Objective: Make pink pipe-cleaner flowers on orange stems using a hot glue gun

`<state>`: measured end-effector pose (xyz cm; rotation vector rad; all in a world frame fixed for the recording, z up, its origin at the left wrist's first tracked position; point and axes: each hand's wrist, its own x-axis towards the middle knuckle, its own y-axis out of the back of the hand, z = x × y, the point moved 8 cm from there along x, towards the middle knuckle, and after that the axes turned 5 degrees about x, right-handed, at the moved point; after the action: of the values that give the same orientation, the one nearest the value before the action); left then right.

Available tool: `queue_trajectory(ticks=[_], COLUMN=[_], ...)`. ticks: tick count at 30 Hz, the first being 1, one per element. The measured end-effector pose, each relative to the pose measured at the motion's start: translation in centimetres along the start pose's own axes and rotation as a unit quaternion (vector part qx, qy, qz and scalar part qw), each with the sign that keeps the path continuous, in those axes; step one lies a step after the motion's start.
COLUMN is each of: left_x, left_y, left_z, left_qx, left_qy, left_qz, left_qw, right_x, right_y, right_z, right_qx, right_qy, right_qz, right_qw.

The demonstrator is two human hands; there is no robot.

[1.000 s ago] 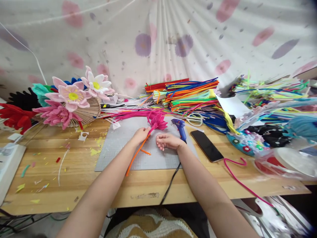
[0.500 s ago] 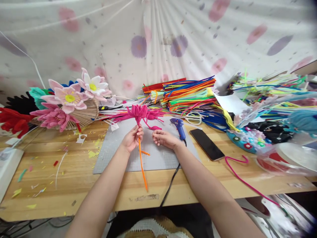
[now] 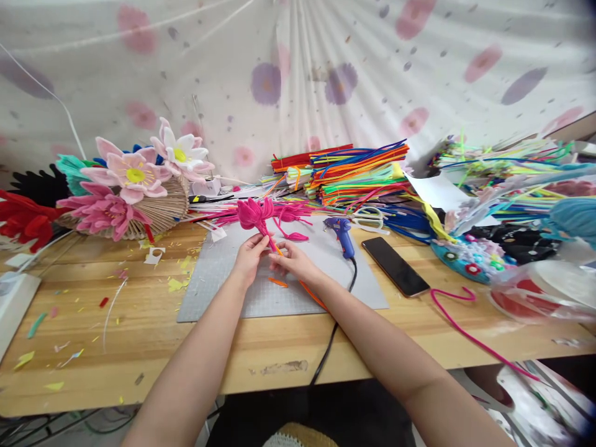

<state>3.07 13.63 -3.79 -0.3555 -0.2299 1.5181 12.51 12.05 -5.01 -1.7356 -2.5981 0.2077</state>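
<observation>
A magenta pipe-cleaner flower [image 3: 255,214] is tilted to the left above the grey cutting mat [image 3: 209,292]. My left hand [image 3: 251,256] pinches it just under the petals. Lower on the stem, my right hand [image 3: 293,262] has its fingers closed around the orange pipe cleaner [image 3: 313,294], whose tail hangs down beside my right wrist. A short orange piece [image 3: 278,282] lies on the mat below my hands. Behind them rest loose magenta petals [image 3: 295,236]. To the right of my right hand lies a blue glue gun [image 3: 343,237].
A black phone [image 3: 395,267] and scissors [image 3: 369,217] lie to the right. Bundled pipe cleaners [image 3: 358,174] are piled at the back. Finished flowers [image 3: 135,176] stand at the left. A magenta pipe cleaner [image 3: 479,338] crosses the front edge. Scraps litter the table's left side.
My right hand has moved left from beside the flower and closed on the orange stem. The flower has tipped to the left, and the stem's tail has swung right.
</observation>
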Motion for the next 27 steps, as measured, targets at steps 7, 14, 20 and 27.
queue_trajectory(ticks=[7, 14, 20, 27], left_x=[0.0, -0.1, 0.0, 0.1], left_y=[-0.3, 0.0, 1.2, 1.8], left_z=[-0.4, 0.3, 0.2, 0.6], left_qx=[-0.116, -0.228, -0.265, -0.182], left_qy=[0.047, 0.071, 0.113, 0.094], left_qz=[-0.006, 0.037, 0.072, 0.067], left_qw=[0.992, 0.970, 0.955, 0.977], right_x=[-0.7, -0.9, -1.2, 1.1], right_y=[-0.1, -0.3, 6.1, 8.6], right_z=[-1.3, -1.3, -4.7, -2.6], right_qx=[-0.021, -0.087, -0.398, -0.502], right_qy=[0.091, 0.094, 0.230, 0.133], right_qz=[0.015, -0.037, 0.210, 0.210], right_qw=[0.996, 0.991, 0.863, 0.828])
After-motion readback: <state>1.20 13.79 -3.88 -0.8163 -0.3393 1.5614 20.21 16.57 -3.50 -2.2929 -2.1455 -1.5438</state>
